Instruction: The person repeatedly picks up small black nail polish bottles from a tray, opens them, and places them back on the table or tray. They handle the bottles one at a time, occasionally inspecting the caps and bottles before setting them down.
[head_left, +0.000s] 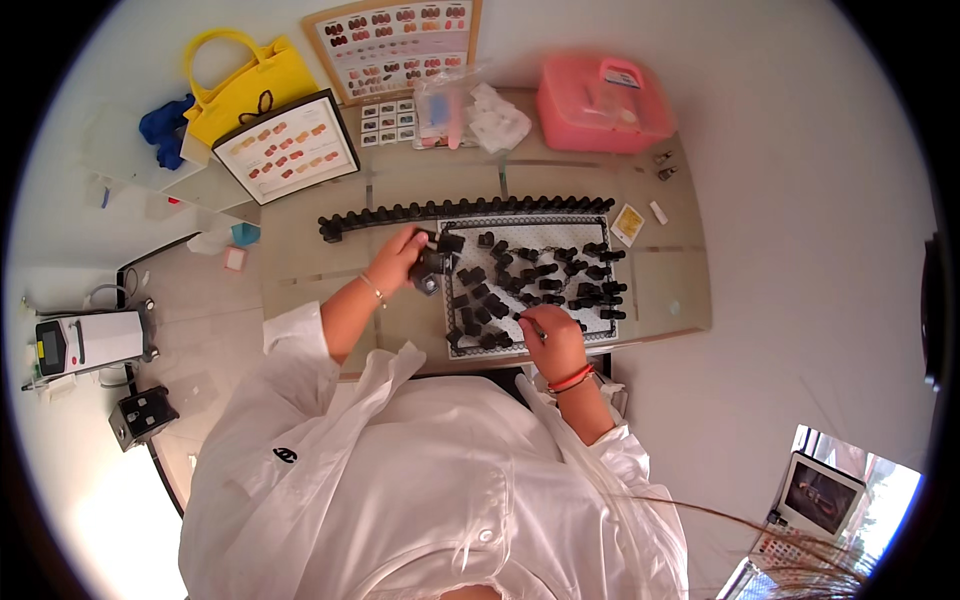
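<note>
In my left hand (396, 262), several small black bottles (436, 264) that look like nail polish bottles are bunched together, left of a white dotted mat with a black lace border (540, 347). My right hand (553, 341), at the mat's front edge, pinches a slim dark item (535, 327); its exact kind is hidden by the fingers. More black bottles (551, 285) lie scattered over the mat, most of them on their sides. Behind the mat, a long row of black bottles (465, 208) runs across the table.
On the table (667, 285), a pink plastic case (604, 105) stands at the back right. Framed nail colour charts (285, 146), a yellow handbag (251, 86), small boxes (388, 122) and plastic bags (499, 118) line the back. A gold-coloured packet (627, 225) lies right of the mat.
</note>
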